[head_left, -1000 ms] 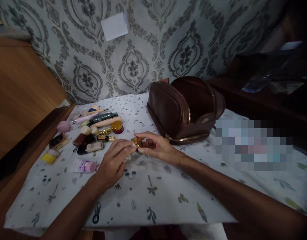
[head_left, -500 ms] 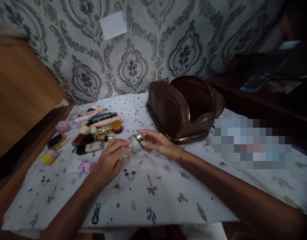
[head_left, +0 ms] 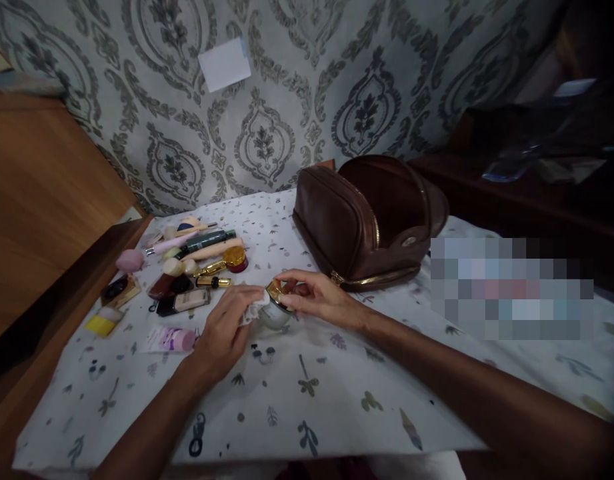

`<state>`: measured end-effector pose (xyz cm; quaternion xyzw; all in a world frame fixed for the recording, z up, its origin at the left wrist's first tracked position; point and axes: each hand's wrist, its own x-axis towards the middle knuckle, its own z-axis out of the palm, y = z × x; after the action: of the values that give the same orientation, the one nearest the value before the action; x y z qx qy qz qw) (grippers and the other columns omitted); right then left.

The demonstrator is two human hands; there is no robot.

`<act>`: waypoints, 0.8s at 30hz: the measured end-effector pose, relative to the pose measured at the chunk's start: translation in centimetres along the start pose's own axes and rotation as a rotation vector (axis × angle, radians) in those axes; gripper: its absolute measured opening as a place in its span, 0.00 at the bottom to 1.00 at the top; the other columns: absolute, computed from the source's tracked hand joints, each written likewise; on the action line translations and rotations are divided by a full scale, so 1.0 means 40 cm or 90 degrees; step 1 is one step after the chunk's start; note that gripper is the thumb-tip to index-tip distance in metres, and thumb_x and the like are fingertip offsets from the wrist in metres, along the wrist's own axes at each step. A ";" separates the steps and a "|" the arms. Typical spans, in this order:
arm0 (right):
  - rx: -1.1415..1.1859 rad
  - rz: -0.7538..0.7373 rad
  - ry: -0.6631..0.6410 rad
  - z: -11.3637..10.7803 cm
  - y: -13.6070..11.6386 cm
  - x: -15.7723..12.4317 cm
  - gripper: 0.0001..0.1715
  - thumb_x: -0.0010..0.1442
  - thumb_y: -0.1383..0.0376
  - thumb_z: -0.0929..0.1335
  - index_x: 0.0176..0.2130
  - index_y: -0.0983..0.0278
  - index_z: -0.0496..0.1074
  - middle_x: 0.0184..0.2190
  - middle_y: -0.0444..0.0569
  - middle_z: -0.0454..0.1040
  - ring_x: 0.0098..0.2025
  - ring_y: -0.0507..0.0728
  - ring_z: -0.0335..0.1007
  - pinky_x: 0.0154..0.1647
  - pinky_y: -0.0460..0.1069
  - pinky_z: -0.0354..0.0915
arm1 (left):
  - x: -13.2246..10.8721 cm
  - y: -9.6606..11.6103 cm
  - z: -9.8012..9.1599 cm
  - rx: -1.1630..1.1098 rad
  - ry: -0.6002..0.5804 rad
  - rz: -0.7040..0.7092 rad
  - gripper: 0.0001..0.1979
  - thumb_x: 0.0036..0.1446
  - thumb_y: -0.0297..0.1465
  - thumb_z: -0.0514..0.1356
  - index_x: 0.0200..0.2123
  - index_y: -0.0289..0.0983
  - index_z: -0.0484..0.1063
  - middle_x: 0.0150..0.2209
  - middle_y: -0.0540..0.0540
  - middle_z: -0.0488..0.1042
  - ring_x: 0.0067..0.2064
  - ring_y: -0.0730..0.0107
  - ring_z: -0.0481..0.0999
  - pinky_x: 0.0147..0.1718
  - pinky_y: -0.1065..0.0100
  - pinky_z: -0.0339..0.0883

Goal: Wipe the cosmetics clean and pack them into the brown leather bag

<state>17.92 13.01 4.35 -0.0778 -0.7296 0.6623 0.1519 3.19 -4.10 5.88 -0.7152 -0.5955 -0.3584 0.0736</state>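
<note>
Left hand (head_left: 228, 321) clutches tissue (head_left: 255, 311), right hand (head_left: 319, 300) pinches a gold-lidded jar (head_left: 275, 317) — brown bag (head_left: 331, 220) just beyond, cosmetics (head_left: 208, 243) to the left.

No lettering can be read.
Purple print is seen on the tube (head_left: 173, 339), but it is too small and blurred to be deciphered; on the beige bottle (head_left: 193, 301) and the jar (head_left: 275, 317), no words can be made out. The patch at right is pixelated.
</note>
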 end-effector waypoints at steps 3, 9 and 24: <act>-0.014 -0.027 -0.007 0.003 -0.009 -0.001 0.23 0.55 0.52 0.73 0.44 0.65 0.72 0.33 0.45 0.72 0.32 0.51 0.66 0.33 0.46 0.65 | 0.005 0.009 0.001 0.009 -0.009 0.021 0.18 0.59 0.18 0.51 0.51 0.37 0.66 0.48 0.39 0.73 0.51 0.61 0.72 0.51 0.57 0.68; -0.052 -0.036 0.017 0.005 -0.010 0.000 0.22 0.56 0.50 0.71 0.41 0.65 0.72 0.34 0.45 0.72 0.28 0.48 0.63 0.28 0.44 0.62 | 0.014 0.020 -0.007 0.017 -0.030 0.066 0.21 0.56 0.14 0.50 0.50 0.35 0.67 0.48 0.38 0.72 0.52 0.60 0.70 0.51 0.56 0.67; 0.046 0.056 -0.001 -0.027 0.021 0.008 0.39 0.56 0.51 0.71 0.62 0.64 0.63 0.32 0.46 0.72 0.29 0.51 0.68 0.28 0.46 0.66 | 0.006 0.000 -0.020 -0.013 -0.056 -0.044 0.21 0.58 0.17 0.50 0.50 0.39 0.69 0.47 0.41 0.72 0.51 0.61 0.71 0.50 0.57 0.67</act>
<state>17.88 14.21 3.63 -0.1040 -0.7013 0.6941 0.1251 2.84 -4.32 6.63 -0.7100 -0.6188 -0.3350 0.0273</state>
